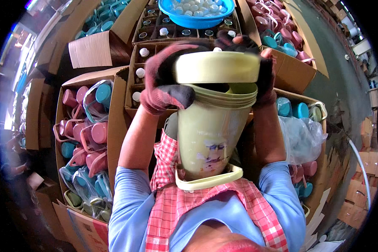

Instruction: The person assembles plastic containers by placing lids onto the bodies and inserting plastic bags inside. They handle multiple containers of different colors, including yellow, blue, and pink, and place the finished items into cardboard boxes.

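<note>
Both my hands wear dark red and black gloves. In front of my chest is a pale green plastic jug body point(210, 130) with a threaded rim and smudged print. A pale yellow-green collar point(218, 69) sits tilted on that rim, with a dark gap under its near edge. My left hand point(166, 80) is closed round the collar's left side, thumb across the gap by the rim. My right hand point(264, 71), slightly blurred, grips the collar's right side, its fingers partly hidden behind it. A pale handle point(210, 180) stands out at the jug's lower end, near my apron.
A divided carton point(134, 90) of white-capped bottles lies ahead, a blue basin point(197, 21) of small white pieces upon it. Open boxes hold pink and teal jugs point(99, 132) at left and right, some in clear plastic bags point(300, 138). Cardboard flaps point(90, 50) jut out.
</note>
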{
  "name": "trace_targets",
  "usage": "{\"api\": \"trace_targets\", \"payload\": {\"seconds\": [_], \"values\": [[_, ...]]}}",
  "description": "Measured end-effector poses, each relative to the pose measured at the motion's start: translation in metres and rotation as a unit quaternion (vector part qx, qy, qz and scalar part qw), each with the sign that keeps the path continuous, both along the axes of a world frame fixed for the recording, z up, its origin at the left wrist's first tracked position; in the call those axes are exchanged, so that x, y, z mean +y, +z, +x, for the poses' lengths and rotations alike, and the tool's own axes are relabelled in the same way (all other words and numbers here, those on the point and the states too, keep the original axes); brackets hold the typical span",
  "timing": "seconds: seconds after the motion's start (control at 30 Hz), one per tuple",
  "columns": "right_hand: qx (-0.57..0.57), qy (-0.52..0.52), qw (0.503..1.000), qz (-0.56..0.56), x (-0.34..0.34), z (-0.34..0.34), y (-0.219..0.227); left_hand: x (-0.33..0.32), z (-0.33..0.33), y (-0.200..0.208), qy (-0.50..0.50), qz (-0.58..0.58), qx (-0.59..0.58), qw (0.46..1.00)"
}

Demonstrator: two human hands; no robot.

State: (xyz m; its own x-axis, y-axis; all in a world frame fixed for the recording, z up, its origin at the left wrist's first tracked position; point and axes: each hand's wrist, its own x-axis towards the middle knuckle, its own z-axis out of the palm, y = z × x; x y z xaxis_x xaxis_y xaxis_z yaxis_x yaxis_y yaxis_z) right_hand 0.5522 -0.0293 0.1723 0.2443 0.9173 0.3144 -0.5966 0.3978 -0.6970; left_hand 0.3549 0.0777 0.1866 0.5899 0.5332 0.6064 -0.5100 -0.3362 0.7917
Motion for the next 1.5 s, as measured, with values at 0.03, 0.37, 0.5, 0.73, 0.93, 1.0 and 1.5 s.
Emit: {"api": "trace_targets", "payload": {"seconds": [0.03,0.37,0.5,0.73,0.93,1.0,1.5], "values": [[0.065,0.040,0.997,-0.008,-0.004,-0.003,-0.005,-0.005,0.001,0.004,-0.009,-0.063,0.001,0.998],[-0.057,-0.044,0.968,0.238,0.017,-0.004,-0.015,0.003,0.011,0.008,0.056,0.187,-0.100,0.976],[-0.147,-0.115,0.971,0.147,0.000,0.004,-0.030,0.007,-0.015,0.001,0.004,0.215,-0.039,0.976],[-0.428,-0.343,0.834,0.063,-0.032,-0.038,0.010,-0.023,-0.018,0.062,0.095,0.439,0.225,0.865],[-0.423,-0.369,0.827,0.027,-0.026,-0.043,0.016,-0.014,-0.021,0.045,0.085,0.410,0.221,0.881],[-0.364,-0.330,0.870,0.044,-0.020,-0.038,-0.001,-0.012,-0.020,0.043,0.076,0.386,0.231,0.890],[-0.066,-0.040,0.990,0.120,0.021,-0.017,-0.069,-0.045,-0.007,0.072,0.137,0.460,0.326,0.814]]}}
